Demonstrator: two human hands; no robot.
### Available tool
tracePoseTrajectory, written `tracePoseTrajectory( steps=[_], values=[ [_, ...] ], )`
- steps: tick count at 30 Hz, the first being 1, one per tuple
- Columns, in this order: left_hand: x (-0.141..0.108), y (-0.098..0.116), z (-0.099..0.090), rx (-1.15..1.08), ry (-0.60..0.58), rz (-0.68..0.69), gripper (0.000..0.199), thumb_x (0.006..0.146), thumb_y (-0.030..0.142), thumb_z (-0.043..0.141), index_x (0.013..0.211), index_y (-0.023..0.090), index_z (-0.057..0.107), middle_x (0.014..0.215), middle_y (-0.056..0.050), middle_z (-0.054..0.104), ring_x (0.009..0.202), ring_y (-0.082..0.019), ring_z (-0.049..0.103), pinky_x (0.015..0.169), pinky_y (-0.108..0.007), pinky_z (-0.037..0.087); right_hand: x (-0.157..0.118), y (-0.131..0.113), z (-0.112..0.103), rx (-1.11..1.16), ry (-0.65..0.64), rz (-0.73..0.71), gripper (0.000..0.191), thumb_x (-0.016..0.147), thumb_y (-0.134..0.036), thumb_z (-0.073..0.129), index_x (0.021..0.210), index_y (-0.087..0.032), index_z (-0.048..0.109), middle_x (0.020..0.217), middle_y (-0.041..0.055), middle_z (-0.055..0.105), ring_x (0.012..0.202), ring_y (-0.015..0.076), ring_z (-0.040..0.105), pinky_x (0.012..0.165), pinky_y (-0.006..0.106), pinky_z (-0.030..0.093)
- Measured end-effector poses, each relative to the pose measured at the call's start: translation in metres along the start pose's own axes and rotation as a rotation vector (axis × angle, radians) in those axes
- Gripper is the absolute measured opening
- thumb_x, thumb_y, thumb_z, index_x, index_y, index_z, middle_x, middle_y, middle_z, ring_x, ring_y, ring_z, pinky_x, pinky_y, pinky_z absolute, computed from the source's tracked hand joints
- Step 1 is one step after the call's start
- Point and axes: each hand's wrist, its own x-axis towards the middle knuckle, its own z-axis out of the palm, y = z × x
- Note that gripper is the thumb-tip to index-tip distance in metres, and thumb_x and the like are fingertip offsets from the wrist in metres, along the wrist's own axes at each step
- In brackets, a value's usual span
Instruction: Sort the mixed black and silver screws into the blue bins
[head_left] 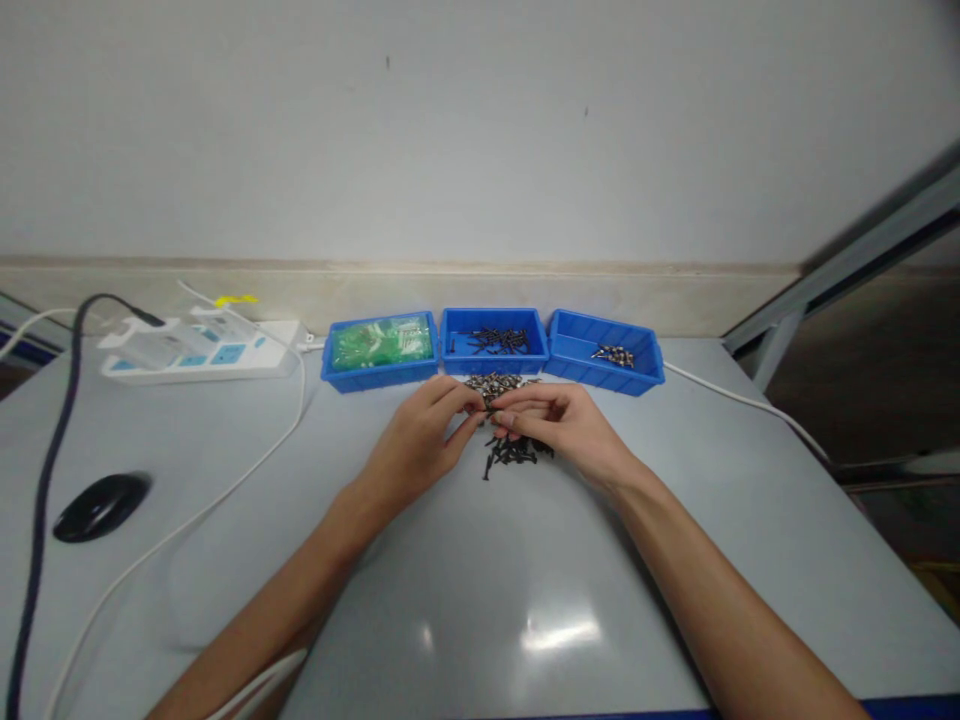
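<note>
My left hand and my right hand meet over the middle of the table, fingertips nearly touching. Both are pinched around something small and dark between them, perhaps a screw, too small to make out. Just behind the fingers lies a pile of silvery screws. Beneath and in front of my right fingers is a pile of black screws, partly hidden. Behind them stand three blue bins: the left bin holds green packets, the middle bin dark screws, the right bin a few silvery screws.
A white power strip with plugs lies at the back left against the wall. White and dark cables cross the table's left side, beside a black mouse. Another white cable runs right from the bins. A metal frame stands right.
</note>
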Motion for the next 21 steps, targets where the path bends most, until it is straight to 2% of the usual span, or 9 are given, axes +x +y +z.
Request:
tracePoseTrajectory(
  steps=[4, 6, 9, 11, 13, 16, 18, 21],
  values=[
    [-0.001, 0.002, 0.0, -0.042, -0.107, -0.008, 0.005, 0.094, 0.013, 0.063, 0.096, 0.018, 0.063, 0.089, -0.002, 0.066, 0.081, -0.016, 0.063, 0.073, -0.027, 0.05, 0.002, 0.005, -0.006, -0.012, 0.038, 0.021, 0.017, 0.073, -0.029, 0.085, 0.086, -0.02, 0.08, 0.074, 0.0045, 0.078, 0.068, 0.015, 0.072, 0.067, 0.028, 0.057],
    [-0.001, 0.003, -0.002, -0.049, -0.124, -0.023, 0.005, 0.094, 0.016, 0.063, 0.098, 0.018, 0.063, 0.088, -0.002, 0.066, 0.08, -0.016, 0.063, 0.073, -0.027, 0.049, 0.002, 0.005, -0.011, -0.054, 0.04, 0.022, 0.015, 0.073, -0.027, 0.084, 0.085, -0.02, 0.08, 0.073, 0.0047, 0.078, 0.067, 0.0152, 0.072, 0.066, 0.028, 0.057],
    [-0.002, 0.005, -0.007, -0.08, -0.225, -0.049, 0.011, 0.091, 0.02, 0.066, 0.101, 0.018, 0.062, 0.086, -0.002, 0.065, 0.078, -0.016, 0.062, 0.071, -0.027, 0.048, 0.002, 0.003, -0.013, -0.069, 0.13, -0.035, 0.014, 0.073, -0.025, 0.084, 0.086, -0.02, 0.08, 0.078, 0.0056, 0.079, 0.073, 0.0186, 0.075, 0.074, 0.033, 0.06],
    [-0.002, 0.006, -0.01, -0.113, -0.372, -0.049, 0.015, 0.086, 0.024, 0.071, 0.097, 0.018, 0.062, 0.084, -0.001, 0.064, 0.076, -0.016, 0.061, 0.068, -0.026, 0.046, 0.001, 0.0, -0.012, -0.04, 0.217, -0.127, 0.023, 0.073, -0.024, 0.084, 0.095, -0.022, 0.08, 0.094, 0.0071, 0.081, 0.091, 0.0228, 0.077, 0.089, 0.04, 0.06],
    [-0.003, 0.007, -0.011, -0.113, -0.493, -0.052, 0.015, 0.082, 0.025, 0.073, 0.091, 0.018, 0.063, 0.085, -0.001, 0.064, 0.076, -0.016, 0.061, 0.068, -0.027, 0.045, 0.002, -0.003, -0.01, -0.014, 0.256, -0.225, 0.036, 0.075, -0.025, 0.083, 0.11, -0.026, 0.077, 0.119, 0.007, 0.076, 0.113, 0.0257, 0.072, 0.102, 0.045, 0.056],
    [-0.004, 0.005, -0.01, -0.071, -0.546, -0.076, 0.006, 0.08, 0.019, 0.068, 0.083, 0.017, 0.063, 0.084, -0.002, 0.064, 0.076, -0.016, 0.06, 0.069, -0.028, 0.044, 0.003, -0.003, -0.011, -0.026, 0.27, -0.309, 0.047, 0.077, -0.025, 0.082, 0.122, -0.031, 0.072, 0.14, 0.0043, 0.065, 0.126, 0.0264, 0.064, 0.108, 0.047, 0.053],
    [-0.004, 0.002, -0.01, -0.041, -0.544, -0.09, 0.002, 0.081, 0.015, 0.064, 0.08, 0.017, 0.062, 0.082, -0.002, 0.064, 0.074, -0.016, 0.06, 0.069, -0.028, 0.044, 0.004, -0.002, -0.014, -0.049, 0.289, -0.328, 0.045, 0.077, -0.025, 0.081, 0.121, -0.031, 0.072, 0.139, 0.0046, 0.066, 0.123, 0.0262, 0.066, 0.106, 0.047, 0.054],
    [-0.003, -0.002, -0.011, -0.01, -0.519, -0.098, 0.007, 0.082, 0.011, 0.059, 0.079, 0.017, 0.063, 0.079, -0.002, 0.064, 0.073, -0.016, 0.06, 0.069, -0.028, 0.044, 0.005, -0.001, -0.019, -0.08, 0.293, -0.293, 0.033, 0.078, -0.028, 0.08, 0.111, -0.026, 0.075, 0.123, 0.0068, 0.075, 0.105, 0.0242, 0.074, 0.099, 0.045, 0.057]
  ],
)
